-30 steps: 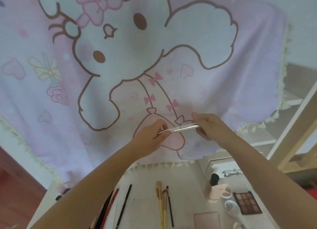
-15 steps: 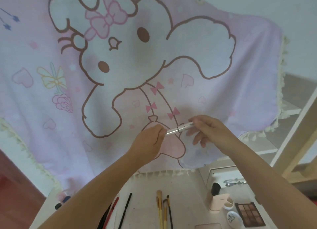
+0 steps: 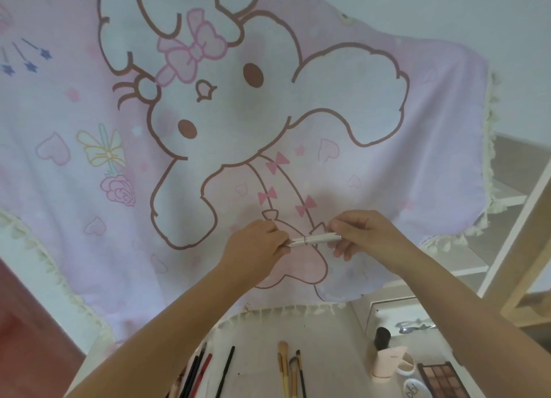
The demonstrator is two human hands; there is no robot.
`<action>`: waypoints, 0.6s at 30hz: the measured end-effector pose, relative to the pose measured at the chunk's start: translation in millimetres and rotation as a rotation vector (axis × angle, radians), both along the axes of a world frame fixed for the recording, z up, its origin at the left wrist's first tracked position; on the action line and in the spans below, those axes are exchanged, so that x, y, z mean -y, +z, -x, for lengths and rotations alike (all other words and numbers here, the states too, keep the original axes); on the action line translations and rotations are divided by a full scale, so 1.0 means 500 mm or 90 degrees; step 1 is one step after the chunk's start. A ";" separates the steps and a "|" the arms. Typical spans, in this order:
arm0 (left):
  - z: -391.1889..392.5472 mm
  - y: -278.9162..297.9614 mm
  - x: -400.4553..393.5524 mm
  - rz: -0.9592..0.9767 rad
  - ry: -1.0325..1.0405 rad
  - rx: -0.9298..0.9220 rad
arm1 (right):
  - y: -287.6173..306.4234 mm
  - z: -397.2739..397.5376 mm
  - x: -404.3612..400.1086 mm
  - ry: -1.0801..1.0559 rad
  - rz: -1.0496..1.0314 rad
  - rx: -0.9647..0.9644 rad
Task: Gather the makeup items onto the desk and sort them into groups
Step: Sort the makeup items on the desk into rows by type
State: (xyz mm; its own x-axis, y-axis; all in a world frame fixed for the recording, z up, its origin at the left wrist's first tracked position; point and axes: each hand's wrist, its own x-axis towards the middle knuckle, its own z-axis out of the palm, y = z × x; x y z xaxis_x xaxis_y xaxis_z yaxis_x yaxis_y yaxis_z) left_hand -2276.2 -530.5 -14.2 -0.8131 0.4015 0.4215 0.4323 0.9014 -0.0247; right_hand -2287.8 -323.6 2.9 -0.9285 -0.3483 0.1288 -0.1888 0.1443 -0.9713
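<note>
Both my hands hold a slim white makeup pen (image 3: 313,239) level in front of me, above the desk (image 3: 328,344). My left hand (image 3: 256,244) pinches its left end and my right hand (image 3: 363,235) pinches its right end. On the desk below lie dark and red pencils (image 3: 198,373), a black pencil (image 3: 225,371) and several wooden-handled brushes (image 3: 290,371). At the right stand a black-topped tube (image 3: 382,338), a pink holder (image 3: 390,363), an eyeshadow palette (image 3: 442,381) and a round white compact (image 3: 414,390).
A large pink cloth with a cartoon rabbit (image 3: 238,129) hangs behind the desk, its fringe touching the desk's back edge. A white drawer unit (image 3: 396,308) and wooden frame (image 3: 530,248) stand at the right. Red floor (image 3: 29,338) shows at the left.
The camera tilted upward, so the desk items sit lower in view. My hands stayed on the pen and brought it level, closed end to end.
</note>
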 end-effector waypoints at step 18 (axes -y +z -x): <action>-0.037 -0.020 0.002 0.055 -0.012 -0.113 | -0.061 0.017 0.026 -0.055 -0.248 -0.023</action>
State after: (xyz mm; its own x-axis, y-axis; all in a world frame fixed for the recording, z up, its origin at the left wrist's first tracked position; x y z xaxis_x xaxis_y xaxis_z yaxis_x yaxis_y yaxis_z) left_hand -2257.7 -531.3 -24.1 -0.7208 0.4569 0.5212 0.4307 0.8844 -0.1796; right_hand -2296.5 -336.7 -27.8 -0.9537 -0.2985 0.0358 -0.1933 0.5176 -0.8335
